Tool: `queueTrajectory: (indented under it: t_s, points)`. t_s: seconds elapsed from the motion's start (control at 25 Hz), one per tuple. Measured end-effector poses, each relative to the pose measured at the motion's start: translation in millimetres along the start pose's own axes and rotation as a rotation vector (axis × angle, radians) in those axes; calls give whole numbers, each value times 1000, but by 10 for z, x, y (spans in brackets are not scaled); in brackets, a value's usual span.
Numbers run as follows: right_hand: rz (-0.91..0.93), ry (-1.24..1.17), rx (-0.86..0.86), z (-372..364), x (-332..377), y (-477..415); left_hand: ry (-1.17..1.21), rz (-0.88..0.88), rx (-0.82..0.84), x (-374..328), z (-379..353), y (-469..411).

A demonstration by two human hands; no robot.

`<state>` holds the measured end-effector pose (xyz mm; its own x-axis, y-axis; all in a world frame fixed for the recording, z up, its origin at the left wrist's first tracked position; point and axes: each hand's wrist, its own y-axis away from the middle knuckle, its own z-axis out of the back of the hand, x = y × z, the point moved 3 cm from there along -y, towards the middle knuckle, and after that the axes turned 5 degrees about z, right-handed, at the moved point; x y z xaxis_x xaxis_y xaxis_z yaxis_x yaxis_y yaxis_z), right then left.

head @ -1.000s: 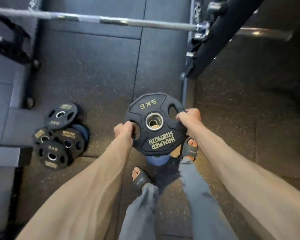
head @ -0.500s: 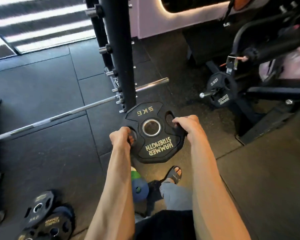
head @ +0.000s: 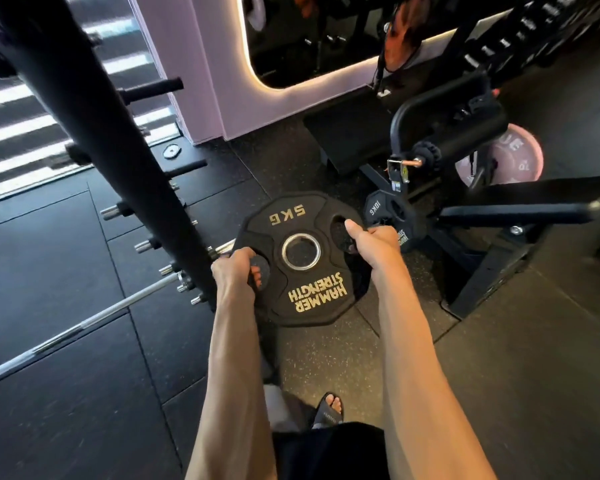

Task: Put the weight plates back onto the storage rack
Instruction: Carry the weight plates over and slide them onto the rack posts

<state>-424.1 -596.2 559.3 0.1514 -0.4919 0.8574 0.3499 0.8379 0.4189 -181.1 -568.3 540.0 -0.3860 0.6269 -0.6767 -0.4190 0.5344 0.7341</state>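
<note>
plate: 5 kg disc, held out in front of the body, clear of the floor, not yet on a peg.
left hand: fingers curled through the left grip slot.
right hand: curled round the right slot edge; opposed grips keep the load level.
rack: upright post just left of the plate; bare pegs stick out.
next step (judged): line the centre hole up with a free peg, slide on.

The floor is laid with dark rubber tiles, flecked pale toward the right. A lilac wall is seen at the back, where a dark rounded opening is edged by a glowing light strip. Bright horizontal bands of light are shown at upper left.
</note>
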Motion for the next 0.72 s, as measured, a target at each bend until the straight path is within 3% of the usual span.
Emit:
queueTrajectory:
  t_s: [0.28,0.72]
  points:
    - [-70,-38,-56,-44,270,-1214,-95,-83,26,-737,-987,-413]
    - [-31,-93,-75,-725,1886,-3688,-161,-156,-12,-2780,-2761,-1832]
